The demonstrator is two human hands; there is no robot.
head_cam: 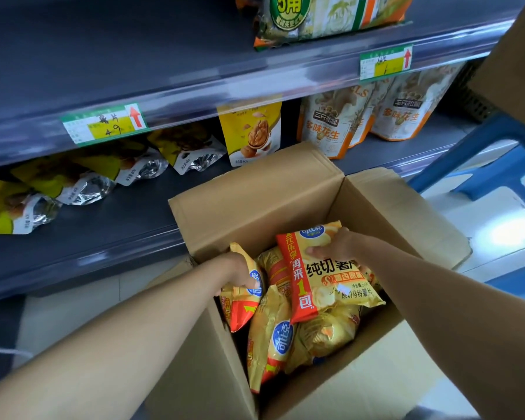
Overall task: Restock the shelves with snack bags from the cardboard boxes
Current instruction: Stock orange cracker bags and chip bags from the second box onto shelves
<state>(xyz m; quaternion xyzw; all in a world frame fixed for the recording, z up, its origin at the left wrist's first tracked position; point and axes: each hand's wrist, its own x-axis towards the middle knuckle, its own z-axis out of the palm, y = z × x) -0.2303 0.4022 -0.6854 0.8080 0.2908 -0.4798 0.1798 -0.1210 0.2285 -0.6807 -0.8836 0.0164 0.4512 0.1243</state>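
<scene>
An open cardboard box (255, 201) stands on the floor before the grey shelves (109, 219), holding several yellow and red chip bags (270, 344). My right hand (334, 245) grips the top edge of one chip bag (331, 277), which is lifted above the others. My left hand (240, 268) reaches inside the box at its left wall and is closed on another chip bag (240, 301), which stands upright.
On the lower shelf lie fallen yellow nut pouches (82, 180), one upright walnut pouch (252, 131) and orange peanut pouches (325, 122). The upper shelf (119, 56) carries green bags (325, 16) at right. A blue stool (494, 159) and another box (515, 62) are at right.
</scene>
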